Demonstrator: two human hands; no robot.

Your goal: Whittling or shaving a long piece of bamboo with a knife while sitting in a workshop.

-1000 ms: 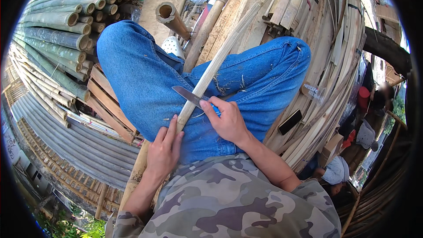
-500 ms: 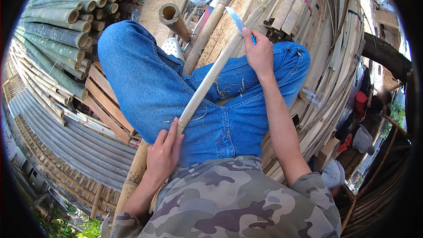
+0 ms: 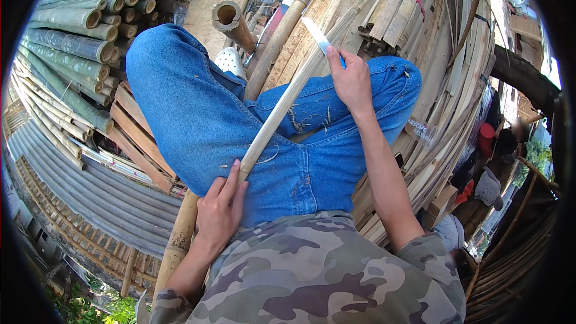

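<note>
A long pale bamboo strip [image 3: 277, 116] runs from my left hip across my lap, away and to the right. Around its near end my left hand [image 3: 219, 207] is closed, the index finger stretched along it. My right hand [image 3: 349, 80] grips a knife [image 3: 314, 34] with a blue handle, mostly hidden in the fist. Its bright blade points away and to the left, lying over or against the strip; contact cannot be made out. Under the strip are my crossed legs in blue jeans [image 3: 174, 102], with thin shavings on the cloth.
Green bamboo poles [image 3: 72, 45] are stacked at the far left, above a corrugated sheet [image 3: 102, 174]. A hollow bamboo stub [image 3: 235, 27] stands beyond my knees. Split bamboo slats [image 3: 399, 9], tied with pink string, and long strips lie to the right. A dark beam [image 3: 528, 75] juts in there.
My right hand and the knife have shifted slightly left and nearer along the strip. The whole view has moved a little; my left hand keeps its hold.
</note>
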